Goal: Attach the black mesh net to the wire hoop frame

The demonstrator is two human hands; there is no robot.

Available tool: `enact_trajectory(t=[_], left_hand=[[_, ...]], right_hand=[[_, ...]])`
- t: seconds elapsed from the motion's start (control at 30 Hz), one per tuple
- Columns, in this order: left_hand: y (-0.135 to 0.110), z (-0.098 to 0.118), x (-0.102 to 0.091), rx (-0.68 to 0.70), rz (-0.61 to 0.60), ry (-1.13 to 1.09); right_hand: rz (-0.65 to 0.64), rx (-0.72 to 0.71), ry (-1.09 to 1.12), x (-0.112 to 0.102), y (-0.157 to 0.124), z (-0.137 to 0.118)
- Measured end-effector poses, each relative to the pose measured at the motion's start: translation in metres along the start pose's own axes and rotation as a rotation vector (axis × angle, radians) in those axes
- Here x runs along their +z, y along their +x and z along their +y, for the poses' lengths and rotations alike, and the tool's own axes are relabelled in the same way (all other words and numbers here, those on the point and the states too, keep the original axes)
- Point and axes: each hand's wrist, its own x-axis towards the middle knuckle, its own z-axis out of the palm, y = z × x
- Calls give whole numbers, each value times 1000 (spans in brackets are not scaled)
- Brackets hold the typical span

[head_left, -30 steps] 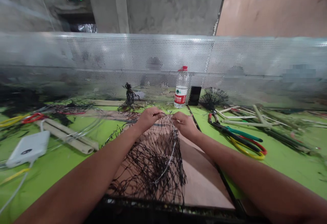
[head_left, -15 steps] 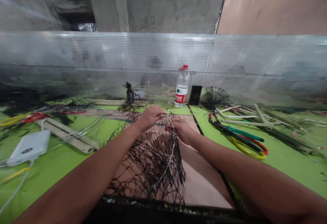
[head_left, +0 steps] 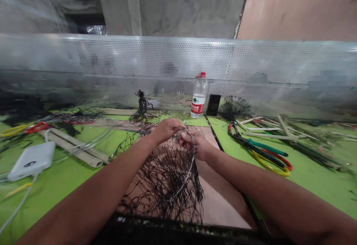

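Observation:
Black netting (head_left: 167, 178) hangs and spreads below my hands over a bare wooden board (head_left: 220, 196). A curved, twisted silvery wire (head_left: 187, 176) runs along the net's edge, from my hands down toward the middle of the mesh. My left hand (head_left: 169, 129) is closed, its fingertips pinching the upper end of the wire. Close beside it, my right hand (head_left: 196, 144) has its thumb and fingers curled together on the wire and the net edge. The exact strand between the right fingertips is too small to make out.
A water bottle (head_left: 198, 98) and a black phone (head_left: 213, 104) stand at the back. Pliers (head_left: 237, 135) and cut stalks (head_left: 281, 133) lie to the right. Leftward are a white power bank (head_left: 32, 160), bamboo-like sticks (head_left: 75, 148) and clear tubing. A perforated metal screen (head_left: 134, 62) closes off the far side.
Both hands have shifted slightly down and toward me. My right hand has turned, so its thumb now shows on the wire, and the wire's upper part bends more to the right.

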Motion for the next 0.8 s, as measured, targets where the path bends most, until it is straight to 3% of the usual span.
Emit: enact_trajectory(t=[0.1, 0.2, 0.3, 0.37, 0.43, 0.5, 0.63, 0.8], left_hand=[[-3, -2, -2, -26, 29, -4], [-6, -7, -3, -54, 38, 11], [-8, -11, -1, -80, 5, 53], [-8, -13, 1, -110, -25, 86], [-8, -14, 4, -140, -78, 113], [-8, -14, 6, -157, -139, 117], [-8, -12, 8, -148, -188, 103], [-6, -9, 10, -129, -220, 130]], right_hand=[[-113, 88, -132, -8, 1, -5], [-190, 139, -479, -22, 4, -17], [33, -36, -862, -37, 10, -29], [229, -180, -993, -42, 12, -38], [319, -277, -1060, -38, 12, -46], [260, -302, -1173, -27, 9, -50], [80, -265, -1602, 0, 0, -44], [43, -181, -1843, 7, -3, -25]])
